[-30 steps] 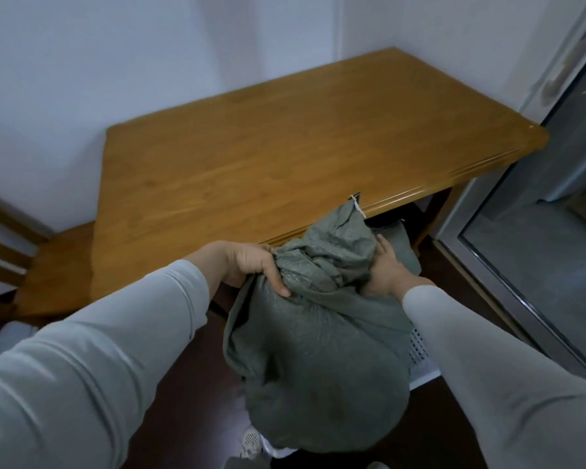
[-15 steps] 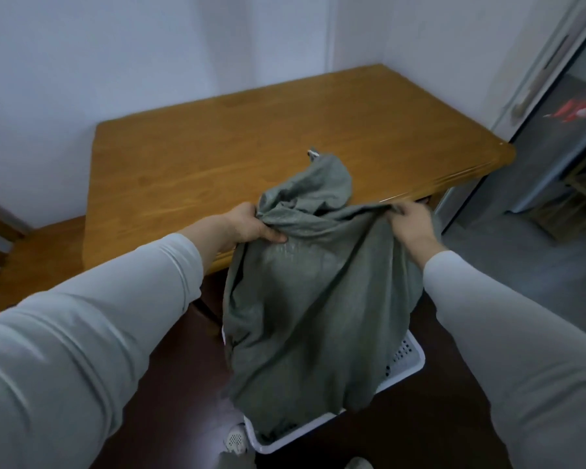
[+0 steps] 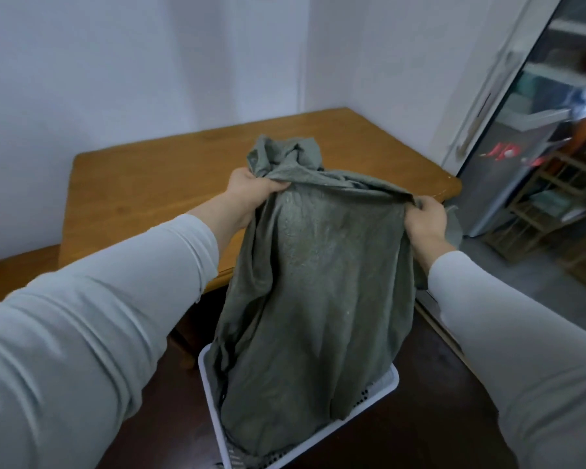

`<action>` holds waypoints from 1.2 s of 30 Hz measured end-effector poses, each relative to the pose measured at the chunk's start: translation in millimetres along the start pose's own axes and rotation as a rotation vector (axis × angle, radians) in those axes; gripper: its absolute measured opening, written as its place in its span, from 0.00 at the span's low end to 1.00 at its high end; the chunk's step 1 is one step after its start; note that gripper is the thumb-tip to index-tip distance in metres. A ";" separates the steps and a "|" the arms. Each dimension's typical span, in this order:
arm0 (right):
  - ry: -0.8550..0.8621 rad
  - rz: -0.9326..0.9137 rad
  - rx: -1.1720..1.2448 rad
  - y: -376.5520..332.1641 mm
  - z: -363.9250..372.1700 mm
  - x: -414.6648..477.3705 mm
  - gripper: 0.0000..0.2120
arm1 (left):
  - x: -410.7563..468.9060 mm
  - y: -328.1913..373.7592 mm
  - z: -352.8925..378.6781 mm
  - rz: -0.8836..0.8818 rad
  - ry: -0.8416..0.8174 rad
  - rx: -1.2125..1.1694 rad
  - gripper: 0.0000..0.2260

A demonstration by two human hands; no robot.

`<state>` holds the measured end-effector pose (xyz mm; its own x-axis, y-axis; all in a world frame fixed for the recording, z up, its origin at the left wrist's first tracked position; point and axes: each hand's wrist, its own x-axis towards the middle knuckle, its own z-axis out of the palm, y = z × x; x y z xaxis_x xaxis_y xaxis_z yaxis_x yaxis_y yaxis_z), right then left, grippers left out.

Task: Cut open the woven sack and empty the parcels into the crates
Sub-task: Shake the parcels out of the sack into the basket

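Both hands, left hand [image 3: 251, 192] and right hand [image 3: 423, 221], grasp the grey-green woven sack [image 3: 318, 292] hanging into the white crate [image 3: 383, 387].

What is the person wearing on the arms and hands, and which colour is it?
Both arms are in long, light grey sleeves of slightly creased fabric: the left sleeve and the right sleeve end near the wrists. The left hand and the right hand are bare, without gloves; no watch or ring shows.
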<state>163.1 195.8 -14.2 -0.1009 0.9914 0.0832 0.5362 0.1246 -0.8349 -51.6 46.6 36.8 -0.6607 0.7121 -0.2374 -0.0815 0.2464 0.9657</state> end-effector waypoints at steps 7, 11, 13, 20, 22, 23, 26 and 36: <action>-0.023 0.043 -0.182 22.6 -40.7 11.9 0.15 | -2.2 26.9 45.3 -0.093 -0.112 0.003 0.22; -0.234 0.035 -0.459 34.0 -28.0 -13.3 0.45 | -4.1 9.1 91.5 -0.222 -0.211 0.129 0.21; -0.505 -0.040 -0.250 35.7 -3.7 -39.2 0.61 | -4.2 -5.3 115.0 -0.258 -0.231 0.125 0.17; -0.163 0.360 0.470 84.0 18.9 -41.7 0.23 | 11.7 -39.5 155.6 -0.316 -0.581 -0.129 0.10; -0.116 0.446 0.467 94.6 11.2 -26.9 0.19 | 28.5 -71.9 149.2 -0.234 -0.616 0.163 0.18; -0.102 0.466 0.465 97.7 8.1 -19.3 0.18 | 33.7 -93.2 145.0 -0.241 -0.659 0.364 0.29; -0.077 0.540 0.577 101.3 1.3 0.9 0.17 | 34.2 -161.1 131.5 -0.356 -0.878 0.746 0.65; -0.013 0.120 -0.306 147.1 -22.7 29.0 0.47 | 37.7 -211.3 155.7 -0.345 -0.662 0.627 0.12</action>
<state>258.1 243.8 -122.2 -0.0313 0.9994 -0.0141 0.7714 0.0152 -0.6361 56.9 123.7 -192.5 -0.1060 0.7134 -0.6927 0.3468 0.6794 0.6466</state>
